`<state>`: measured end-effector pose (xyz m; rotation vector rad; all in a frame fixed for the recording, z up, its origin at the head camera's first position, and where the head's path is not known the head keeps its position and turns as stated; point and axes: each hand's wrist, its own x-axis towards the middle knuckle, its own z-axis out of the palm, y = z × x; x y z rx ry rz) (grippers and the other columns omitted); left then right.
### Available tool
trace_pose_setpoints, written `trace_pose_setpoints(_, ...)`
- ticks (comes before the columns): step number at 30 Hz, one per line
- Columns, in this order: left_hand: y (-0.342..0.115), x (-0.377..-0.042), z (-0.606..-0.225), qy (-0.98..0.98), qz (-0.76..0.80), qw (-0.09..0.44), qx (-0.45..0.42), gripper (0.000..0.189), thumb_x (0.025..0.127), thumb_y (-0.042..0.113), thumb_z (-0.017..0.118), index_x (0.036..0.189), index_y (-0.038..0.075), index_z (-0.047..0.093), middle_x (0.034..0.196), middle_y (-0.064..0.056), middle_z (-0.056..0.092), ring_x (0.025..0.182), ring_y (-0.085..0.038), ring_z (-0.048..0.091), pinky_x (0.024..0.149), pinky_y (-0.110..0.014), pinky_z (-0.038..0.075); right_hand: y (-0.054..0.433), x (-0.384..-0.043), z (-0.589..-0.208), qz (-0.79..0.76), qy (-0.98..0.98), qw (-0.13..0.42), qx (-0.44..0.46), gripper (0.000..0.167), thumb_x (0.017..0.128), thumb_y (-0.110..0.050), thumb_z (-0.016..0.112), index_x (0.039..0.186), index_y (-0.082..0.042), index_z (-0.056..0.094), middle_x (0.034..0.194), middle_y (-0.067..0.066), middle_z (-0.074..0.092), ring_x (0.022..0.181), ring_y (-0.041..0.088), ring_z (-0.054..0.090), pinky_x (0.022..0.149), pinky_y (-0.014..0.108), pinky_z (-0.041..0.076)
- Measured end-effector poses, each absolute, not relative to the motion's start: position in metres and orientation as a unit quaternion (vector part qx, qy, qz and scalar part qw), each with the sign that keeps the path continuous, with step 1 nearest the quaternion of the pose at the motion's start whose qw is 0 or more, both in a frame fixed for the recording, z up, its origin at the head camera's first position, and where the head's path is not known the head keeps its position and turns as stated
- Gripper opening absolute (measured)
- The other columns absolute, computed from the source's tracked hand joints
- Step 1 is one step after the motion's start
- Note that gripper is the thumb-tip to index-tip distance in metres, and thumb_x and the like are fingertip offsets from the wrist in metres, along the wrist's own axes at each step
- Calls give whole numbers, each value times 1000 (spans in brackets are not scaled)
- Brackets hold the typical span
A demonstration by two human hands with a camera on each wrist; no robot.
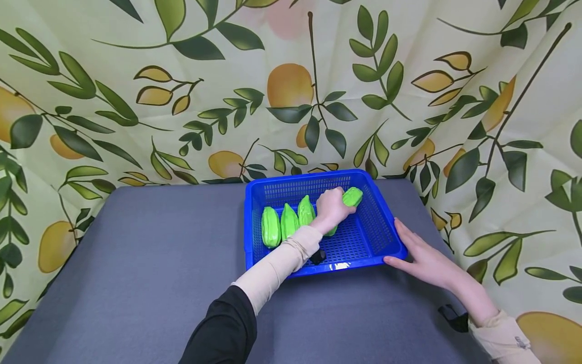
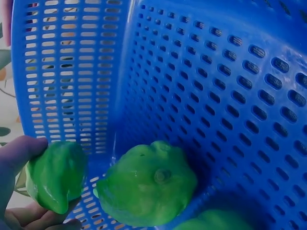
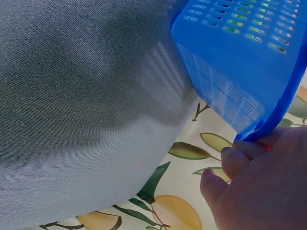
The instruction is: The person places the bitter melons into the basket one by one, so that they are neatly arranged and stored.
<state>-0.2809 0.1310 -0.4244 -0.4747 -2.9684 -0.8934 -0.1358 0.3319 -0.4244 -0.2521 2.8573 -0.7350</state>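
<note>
Over the right part of a blue basket (image 1: 391,237), my left hand (image 1: 333,206) grips a green, ridged fruit (image 1: 352,196) that looks like a star fruit. In the left wrist view the thumb and fingers clasp this star fruit (image 2: 56,176) near the slotted wall. Below it, another star fruit (image 2: 148,184) lies in the basket, its stem end facing that camera. Several more stand in a row to the left, such as the leftmost star fruit (image 1: 271,227). My right hand (image 1: 425,258) holds the basket's front right corner, its fingers (image 3: 235,163) at the rim.
The basket stands on a grey table (image 1: 182,263), near its back edge. A leaf-and-fruit patterned cloth (image 1: 291,131) hangs behind and at the sides. Small black objects show by the left wrist (image 1: 318,257) and by the right wrist (image 1: 454,318).
</note>
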Motion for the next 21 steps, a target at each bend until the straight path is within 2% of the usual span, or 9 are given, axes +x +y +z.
trace_pose_setpoints(15, 130, -279, -429, -955, -257, -10, -148, 37, 72, 44, 79, 81, 12, 62, 69, 0, 59, 64, -17, 57, 47, -27, 35, 332, -135, -423, -249, 960, 83, -91, 96, 88, -50, 60, 153, -9, 2, 157, 25, 11, 137, 54, 18, 105, 69, 22)
trace_pose_setpoints(21, 129, -276, -427, -954, -254, -35, -156, 39, 71, 47, 79, 70, 15, 57, 64, 2, 56, 63, -16, 58, 45, -26, 36, 332, -135, -425, -251, 960, 89, -90, 97, 88, -52, 59, 153, -10, 1, 157, 24, 10, 138, 54, 17, 106, 69, 21)
